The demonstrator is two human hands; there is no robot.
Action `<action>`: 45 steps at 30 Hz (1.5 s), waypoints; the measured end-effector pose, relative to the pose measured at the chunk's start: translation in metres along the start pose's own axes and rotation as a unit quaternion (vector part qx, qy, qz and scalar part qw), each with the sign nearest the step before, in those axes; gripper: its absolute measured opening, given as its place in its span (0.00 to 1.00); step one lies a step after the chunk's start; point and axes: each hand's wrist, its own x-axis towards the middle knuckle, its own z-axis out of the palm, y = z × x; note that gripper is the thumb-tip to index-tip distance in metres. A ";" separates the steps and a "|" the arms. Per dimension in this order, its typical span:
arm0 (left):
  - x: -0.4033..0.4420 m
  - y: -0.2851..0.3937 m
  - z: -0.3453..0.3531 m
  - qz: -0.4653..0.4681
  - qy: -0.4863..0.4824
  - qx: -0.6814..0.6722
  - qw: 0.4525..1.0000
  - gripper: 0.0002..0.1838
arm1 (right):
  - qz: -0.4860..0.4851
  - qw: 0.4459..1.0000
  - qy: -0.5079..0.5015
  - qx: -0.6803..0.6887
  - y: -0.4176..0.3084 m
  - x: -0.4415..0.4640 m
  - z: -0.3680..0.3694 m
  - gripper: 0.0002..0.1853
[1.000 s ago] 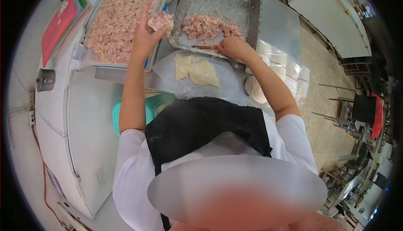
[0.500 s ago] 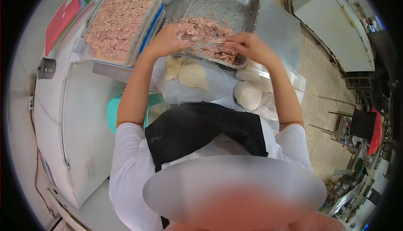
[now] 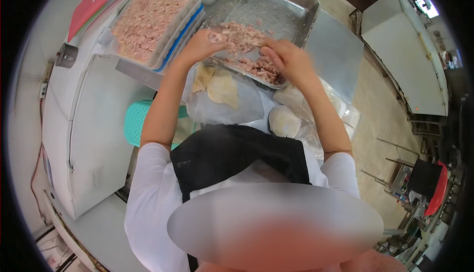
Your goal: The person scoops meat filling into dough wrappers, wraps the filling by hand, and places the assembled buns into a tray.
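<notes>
Over the near left corner of a metal tray [image 3: 311, 17], my left hand [image 3: 202, 45] is curled around a small piece with pinkish filling, partly hidden by the fingers. My right hand [image 3: 289, 59] is closed on a thin stick-like tool whose end is blurred, close to the left hand. Ground meat [image 3: 261, 68] lies in the near part of the tray, below both hands. Thin pale dough wrappers [image 3: 222, 89] rest on a plastic sheet [image 3: 247, 109] in front of the tray.
At the left, a clear container filled with rows of pinkish pieces [image 3: 148, 22] sits on stacked containers with a blue edge. Wrapped white packs [image 3: 285, 122] lie at the right. A turquoise basket [image 3: 136, 124] is below the counter, and a metal pot [image 3: 66, 55] stands far left.
My left hand has moved from the filled container to above the tray. My right hand has lifted from the tray's near edge towards it. The view has also turned slightly.
</notes>
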 end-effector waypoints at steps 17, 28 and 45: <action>-0.045 0.032 -0.048 0.215 -0.042 0.028 0.975 0.26 | 0.035 0.974 -0.132 0.179 -0.048 -0.001 -0.009 0.17; -0.087 -0.015 -0.128 0.165 0.006 -0.031 0.986 0.25 | 0.038 0.992 -0.063 -0.098 -0.149 0.063 -0.006 0.15; -0.105 -0.208 -0.309 0.064 0.135 0.191 0.970 0.31 | 0.252 0.954 0.065 0.152 -0.141 0.043 0.122 0.18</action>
